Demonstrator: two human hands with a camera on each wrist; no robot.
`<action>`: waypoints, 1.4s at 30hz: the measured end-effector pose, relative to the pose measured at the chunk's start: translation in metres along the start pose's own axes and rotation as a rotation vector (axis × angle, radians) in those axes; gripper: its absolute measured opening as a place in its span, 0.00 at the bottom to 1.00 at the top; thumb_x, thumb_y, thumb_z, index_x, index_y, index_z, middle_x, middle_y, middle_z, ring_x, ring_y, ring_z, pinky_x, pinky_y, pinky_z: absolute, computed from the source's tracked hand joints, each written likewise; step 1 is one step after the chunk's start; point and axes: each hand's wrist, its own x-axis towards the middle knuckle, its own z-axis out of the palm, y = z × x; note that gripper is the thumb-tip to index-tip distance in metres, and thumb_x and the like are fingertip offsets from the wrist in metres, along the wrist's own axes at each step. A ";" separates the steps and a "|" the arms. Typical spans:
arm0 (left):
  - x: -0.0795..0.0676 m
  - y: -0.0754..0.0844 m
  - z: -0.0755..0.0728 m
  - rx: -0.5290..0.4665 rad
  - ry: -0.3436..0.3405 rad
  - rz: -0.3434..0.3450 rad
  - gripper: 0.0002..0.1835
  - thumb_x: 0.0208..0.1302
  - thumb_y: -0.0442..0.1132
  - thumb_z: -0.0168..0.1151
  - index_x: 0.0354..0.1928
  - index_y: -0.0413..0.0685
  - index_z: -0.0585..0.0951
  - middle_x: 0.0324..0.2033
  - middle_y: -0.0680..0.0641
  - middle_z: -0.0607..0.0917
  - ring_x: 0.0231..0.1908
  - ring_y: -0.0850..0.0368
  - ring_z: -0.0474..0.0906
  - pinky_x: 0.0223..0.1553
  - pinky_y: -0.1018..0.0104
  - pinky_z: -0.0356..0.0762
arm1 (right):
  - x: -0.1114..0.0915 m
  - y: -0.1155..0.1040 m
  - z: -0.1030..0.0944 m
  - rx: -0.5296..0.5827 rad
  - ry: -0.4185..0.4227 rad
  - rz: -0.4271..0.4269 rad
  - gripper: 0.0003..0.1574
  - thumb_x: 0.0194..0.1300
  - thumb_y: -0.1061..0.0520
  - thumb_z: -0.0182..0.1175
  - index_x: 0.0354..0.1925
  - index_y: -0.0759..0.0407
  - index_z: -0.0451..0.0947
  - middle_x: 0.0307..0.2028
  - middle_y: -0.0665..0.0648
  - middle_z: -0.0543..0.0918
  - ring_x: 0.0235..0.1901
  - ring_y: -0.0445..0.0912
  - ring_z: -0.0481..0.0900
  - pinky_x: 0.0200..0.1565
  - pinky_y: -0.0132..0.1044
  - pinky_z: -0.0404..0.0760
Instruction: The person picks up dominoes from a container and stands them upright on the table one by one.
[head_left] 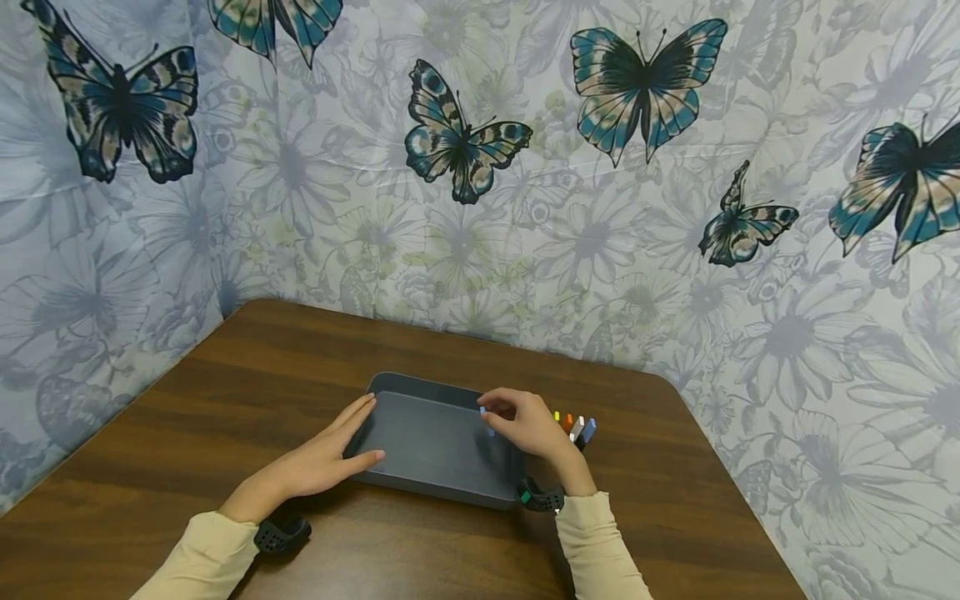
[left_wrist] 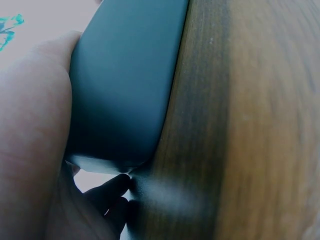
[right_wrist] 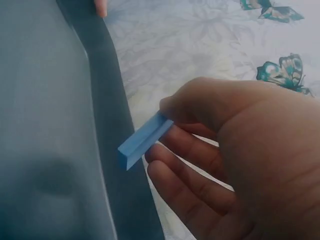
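Note:
A shallow dark grey tray [head_left: 427, 433] lies on the table. My left hand [head_left: 318, 458] rests at its near left corner, fingers extended along the left rim and thumb over the front rim. In the left wrist view the tray's outer wall [left_wrist: 125, 85] is close up beside this hand. Over the tray's right part, my right hand [head_left: 528, 423] pinches a small blue bar [right_wrist: 145, 140] between thumb and fingers. That bar has a groove along one side, and its far end is hidden by the thumb. The other right fingers are loosely bent below it.
Just right of the right hand are several slim coloured pieces: a yellow one [head_left: 557, 417], an orange one [head_left: 569, 420], a white one [head_left: 577, 428] and a blue one [head_left: 589, 428], partly hidden. The brown wooden table [head_left: 660, 483] meets a butterfly-patterned backdrop [head_left: 480, 267].

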 end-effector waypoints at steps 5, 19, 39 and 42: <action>0.000 0.000 0.000 -0.007 -0.004 0.000 0.51 0.75 0.62 0.57 0.84 0.44 0.43 0.83 0.41 0.39 0.80 0.33 0.40 0.70 0.27 0.53 | -0.011 -0.005 -0.009 0.011 0.023 -0.007 0.17 0.72 0.58 0.65 0.56 0.60 0.84 0.46 0.52 0.89 0.43 0.43 0.87 0.46 0.35 0.85; -0.001 0.000 -0.002 0.003 -0.004 0.001 0.52 0.74 0.63 0.56 0.84 0.45 0.43 0.83 0.40 0.39 0.80 0.33 0.40 0.71 0.28 0.54 | -0.042 0.002 -0.030 -0.037 0.146 -0.018 0.15 0.71 0.60 0.66 0.55 0.59 0.84 0.47 0.53 0.88 0.46 0.46 0.87 0.49 0.43 0.86; 0.000 -0.002 -0.001 0.034 0.014 0.021 0.52 0.74 0.64 0.56 0.83 0.42 0.44 0.83 0.39 0.41 0.80 0.34 0.43 0.71 0.30 0.56 | -0.087 0.045 -0.058 -0.141 0.429 -0.101 0.17 0.65 0.70 0.68 0.52 0.62 0.85 0.46 0.56 0.89 0.43 0.49 0.88 0.45 0.37 0.87; 0.000 -0.002 -0.001 0.038 0.010 0.020 0.52 0.75 0.64 0.56 0.83 0.42 0.44 0.83 0.39 0.41 0.80 0.34 0.43 0.71 0.30 0.56 | -0.091 0.051 -0.062 -0.147 0.457 -0.090 0.17 0.65 0.69 0.69 0.52 0.61 0.86 0.46 0.56 0.89 0.43 0.48 0.89 0.46 0.34 0.86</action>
